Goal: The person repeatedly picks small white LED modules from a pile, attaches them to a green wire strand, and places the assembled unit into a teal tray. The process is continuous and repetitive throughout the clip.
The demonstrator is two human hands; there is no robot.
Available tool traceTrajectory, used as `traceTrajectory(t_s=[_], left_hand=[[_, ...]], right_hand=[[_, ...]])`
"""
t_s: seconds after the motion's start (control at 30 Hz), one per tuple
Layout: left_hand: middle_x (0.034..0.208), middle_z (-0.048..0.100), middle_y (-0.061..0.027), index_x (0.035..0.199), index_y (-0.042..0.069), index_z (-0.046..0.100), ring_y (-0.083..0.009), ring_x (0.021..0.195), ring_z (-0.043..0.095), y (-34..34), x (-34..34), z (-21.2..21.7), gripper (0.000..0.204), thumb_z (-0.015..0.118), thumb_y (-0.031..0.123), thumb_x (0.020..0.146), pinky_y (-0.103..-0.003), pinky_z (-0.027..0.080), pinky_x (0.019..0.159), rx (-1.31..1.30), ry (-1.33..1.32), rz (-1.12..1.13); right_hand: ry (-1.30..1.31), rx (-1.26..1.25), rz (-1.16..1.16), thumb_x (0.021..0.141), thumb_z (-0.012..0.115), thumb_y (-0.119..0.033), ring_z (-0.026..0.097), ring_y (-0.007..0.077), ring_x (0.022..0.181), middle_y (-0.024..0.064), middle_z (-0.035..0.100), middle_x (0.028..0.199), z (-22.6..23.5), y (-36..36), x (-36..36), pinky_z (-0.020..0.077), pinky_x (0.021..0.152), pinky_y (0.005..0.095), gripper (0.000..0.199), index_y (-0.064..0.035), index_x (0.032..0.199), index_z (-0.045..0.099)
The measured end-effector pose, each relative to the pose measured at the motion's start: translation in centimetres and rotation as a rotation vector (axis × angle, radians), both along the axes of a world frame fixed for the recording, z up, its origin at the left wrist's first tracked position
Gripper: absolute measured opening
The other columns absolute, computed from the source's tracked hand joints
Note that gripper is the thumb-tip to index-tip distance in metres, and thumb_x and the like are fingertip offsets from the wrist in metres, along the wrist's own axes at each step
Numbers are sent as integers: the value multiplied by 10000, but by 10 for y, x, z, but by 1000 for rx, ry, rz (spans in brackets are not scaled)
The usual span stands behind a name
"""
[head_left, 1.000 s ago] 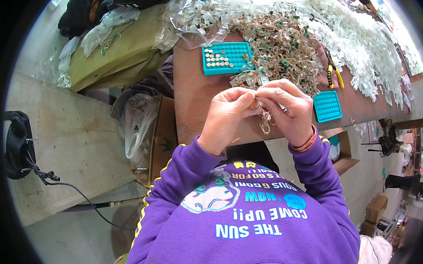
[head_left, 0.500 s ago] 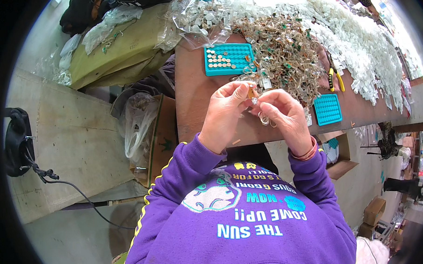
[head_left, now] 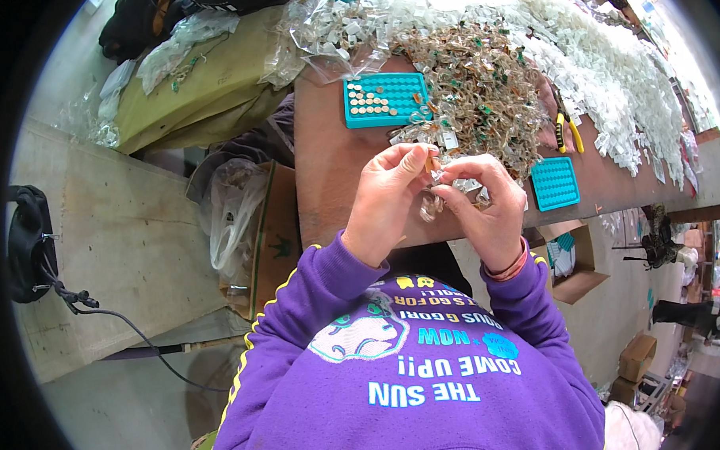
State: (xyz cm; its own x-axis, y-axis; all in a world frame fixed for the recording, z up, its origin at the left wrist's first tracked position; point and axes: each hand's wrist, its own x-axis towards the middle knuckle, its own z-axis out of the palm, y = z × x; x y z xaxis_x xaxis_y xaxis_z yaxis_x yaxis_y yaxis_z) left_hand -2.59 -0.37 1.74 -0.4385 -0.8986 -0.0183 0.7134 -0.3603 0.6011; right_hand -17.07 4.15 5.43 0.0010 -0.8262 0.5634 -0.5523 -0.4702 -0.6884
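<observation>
Above the worktop's (head_left: 322,175) near edge, left hand (head_left: 384,196) and right hand (head_left: 490,208) are pinching a small piece (head_left: 432,164); a tangled heap (head_left: 482,86), tray (head_left: 359,123) and pliers (head_left: 561,134) are lying beyond.

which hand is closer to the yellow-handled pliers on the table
Right. The right hand is to the left of the pliers and nearer the person's body; the left hand is farther left, beyond the right one.
</observation>
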Motion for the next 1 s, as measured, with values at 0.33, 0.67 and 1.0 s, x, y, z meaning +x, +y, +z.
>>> traceTrajectory(t_s=[0.33, 0.67, 1.0], left_hand=[[939, 675, -46, 973, 17, 654, -96, 863, 620, 3, 1, 4, 203, 652, 216, 932, -259, 507, 816, 3, -40, -46], [954, 677, -49, 975, 15, 653, -106, 867, 628, 1, 3, 6, 189, 651, 200, 932, -253, 511, 822, 26, 0, -100], [938, 673, -57, 1008, 20, 649, -107, 838, 630, -1, -2, -2, 201, 650, 206, 933, -278, 521, 791, 31, 28, 18]], right_hand=[[-387, 284, 89, 765, 747, -15, 652, 93, 712, 52, 692, 831, 7, -4, -2, 511, 660, 231, 149, -4, 896, 677], [-146, 114, 80, 738, 747, -11, 642, 145, 686, 72, 673, 776, 8, -8, -5, 505, 640, 258, 148, -19, 882, 714], [-516, 273, 87, 866, 670, -43, 615, 86, 738, 43, 677, 866, 5, -3, -1, 497, 681, 237, 103, 7, 955, 672]])
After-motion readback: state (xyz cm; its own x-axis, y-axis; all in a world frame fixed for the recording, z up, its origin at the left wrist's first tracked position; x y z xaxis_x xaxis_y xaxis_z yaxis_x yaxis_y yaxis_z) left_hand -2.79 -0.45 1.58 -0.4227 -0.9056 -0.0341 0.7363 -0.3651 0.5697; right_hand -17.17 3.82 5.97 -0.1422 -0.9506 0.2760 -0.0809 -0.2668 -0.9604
